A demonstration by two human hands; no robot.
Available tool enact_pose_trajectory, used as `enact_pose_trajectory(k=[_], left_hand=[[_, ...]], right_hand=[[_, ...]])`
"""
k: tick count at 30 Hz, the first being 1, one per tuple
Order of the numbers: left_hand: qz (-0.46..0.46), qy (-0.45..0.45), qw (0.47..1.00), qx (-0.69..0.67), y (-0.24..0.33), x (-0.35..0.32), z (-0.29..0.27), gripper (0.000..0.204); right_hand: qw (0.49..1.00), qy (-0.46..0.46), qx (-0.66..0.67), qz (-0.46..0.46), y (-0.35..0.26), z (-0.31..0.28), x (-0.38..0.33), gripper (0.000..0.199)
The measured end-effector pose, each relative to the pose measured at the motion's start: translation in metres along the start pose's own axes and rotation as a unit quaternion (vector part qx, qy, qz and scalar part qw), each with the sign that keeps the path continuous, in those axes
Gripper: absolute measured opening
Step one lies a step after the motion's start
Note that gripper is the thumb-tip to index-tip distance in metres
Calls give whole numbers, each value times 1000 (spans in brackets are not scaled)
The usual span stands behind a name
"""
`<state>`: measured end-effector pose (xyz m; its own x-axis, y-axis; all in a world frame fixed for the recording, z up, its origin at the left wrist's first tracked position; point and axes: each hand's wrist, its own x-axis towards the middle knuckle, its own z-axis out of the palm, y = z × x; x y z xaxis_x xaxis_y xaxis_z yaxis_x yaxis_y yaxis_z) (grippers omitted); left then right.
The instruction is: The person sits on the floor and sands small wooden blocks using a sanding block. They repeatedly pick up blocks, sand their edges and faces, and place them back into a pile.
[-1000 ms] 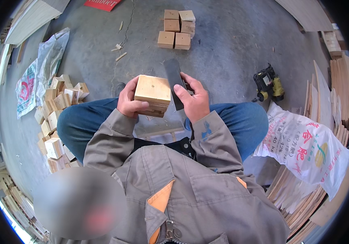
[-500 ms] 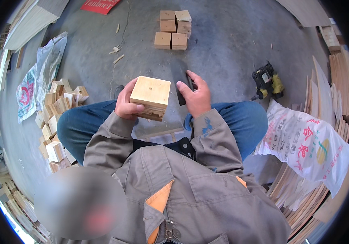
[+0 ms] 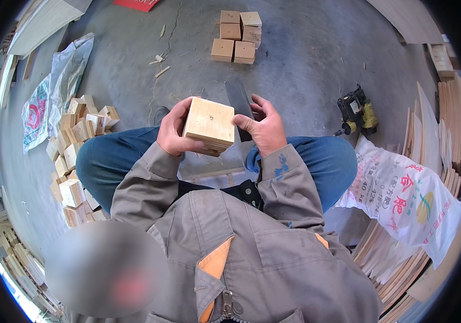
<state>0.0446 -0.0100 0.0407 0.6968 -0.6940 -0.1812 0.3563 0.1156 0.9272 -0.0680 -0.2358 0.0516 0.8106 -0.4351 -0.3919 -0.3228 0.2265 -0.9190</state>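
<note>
A square block of layered pale wood [image 3: 209, 125] is held above my lap, its flat face turned up. My left hand [image 3: 172, 132] grips its left side. My right hand [image 3: 261, 128] presses its thumb against the block's right edge while the fingers hold a flat dark grey tool [image 3: 238, 99] that sticks out away from me. Below the block, between my knees in blue trousers, lies a pale wooden board [image 3: 209, 166].
Several similar wooden blocks [image 3: 237, 36] are stacked on the concrete floor ahead. A heap of loose blocks [image 3: 75, 153] lies at my left. A black and yellow power tool [image 3: 357, 111] sits at the right, beside a printed white sack [image 3: 409, 196] and stacked thin boards [image 3: 445, 116].
The block has stayed in both hands. The dark tool in my right hand has moved from lying across the block's right side to pointing out behind it.
</note>
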Motion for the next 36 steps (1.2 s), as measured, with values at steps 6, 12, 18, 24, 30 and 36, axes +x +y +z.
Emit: enact_pose_trajectory(k=[6,12,18,24,30,36], left_hand=[[-10,-3,1000,-27,-3,-1,-4,107],[-6,-5,999,-38,-4,1,-4,107],[-21,-8,999,-50,-2,-1,-2,106],[-25,-19,997,-70,-5,2,-1,106],[-40,7,996,-80,-1,1,4,101],[-61,-27,988,-142,-1,3,4,94]], right_hand=[[1000,10,-24,3,0,-1,2,94],[999,29,-13,-6,6,-3,3,92],[997,31,-58,-33,7,-1,5,89],[974,112,-177,-90,23,-7,13,83],[985,83,-92,-119,5,-5,4,88],[975,74,-142,-156,13,-1,4,95]])
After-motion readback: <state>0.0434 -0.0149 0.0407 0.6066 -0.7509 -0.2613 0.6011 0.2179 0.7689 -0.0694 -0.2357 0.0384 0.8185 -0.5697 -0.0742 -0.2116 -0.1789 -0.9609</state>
